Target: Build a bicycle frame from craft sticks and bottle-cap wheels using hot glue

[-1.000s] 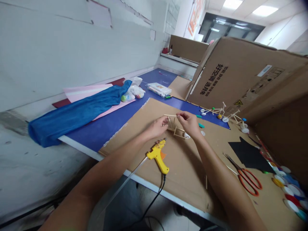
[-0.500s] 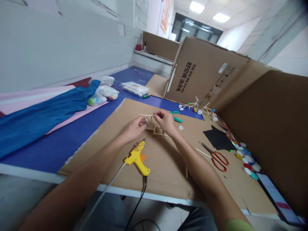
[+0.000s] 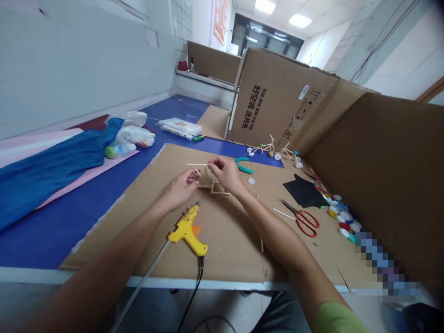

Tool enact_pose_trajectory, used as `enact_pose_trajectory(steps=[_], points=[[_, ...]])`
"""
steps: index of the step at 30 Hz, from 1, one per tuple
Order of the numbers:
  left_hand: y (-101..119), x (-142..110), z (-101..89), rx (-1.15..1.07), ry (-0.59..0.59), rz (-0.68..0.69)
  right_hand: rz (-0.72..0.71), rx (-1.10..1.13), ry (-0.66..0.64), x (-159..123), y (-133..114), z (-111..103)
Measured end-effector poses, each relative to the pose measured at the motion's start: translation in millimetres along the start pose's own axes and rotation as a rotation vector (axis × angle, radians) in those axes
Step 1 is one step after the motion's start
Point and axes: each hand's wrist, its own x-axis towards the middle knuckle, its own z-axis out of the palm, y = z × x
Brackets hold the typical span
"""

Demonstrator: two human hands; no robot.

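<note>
A small frame of thin wooden sticks (image 3: 219, 193) stands on the cardboard sheet. At its left side, my left hand (image 3: 180, 188) is closed, thumb and fingers pinching its upright sticks. My right hand (image 3: 225, 175) pinches one end of a loose wooden stick (image 3: 197, 164), held level just above the top of the frame. Whether that stick touches the frame I cannot tell. Part of the frame is hidden behind my right hand and wrist. Nearer to me, below my hands, lies a yellow hot glue gun (image 3: 187, 231) with a clear glue stick in its back.
Green-handled pliers (image 3: 245, 169) and a white bottle cap (image 3: 251, 181) lie beyond my right hand. Orange-handled scissors (image 3: 305, 222), black sheet (image 3: 303, 192) and several bottle caps (image 3: 343, 225) are to the right. Stick models with cap wheels (image 3: 270, 150) stand before a large cardboard box (image 3: 277, 97).
The view has swung slightly to the right, so everything sits further left. The stick in my right hand appears slightly higher off the frame top. Both hands keep their pinch.
</note>
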Motion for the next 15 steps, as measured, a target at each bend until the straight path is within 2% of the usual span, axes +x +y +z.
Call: enact_pose_trajectory(steps=[15], points=[[0.0, -0.9, 0.1, 0.001, -0.013, 0.002, 0.023, -0.04, -0.009, -1.0, -4.1, -0.5]])
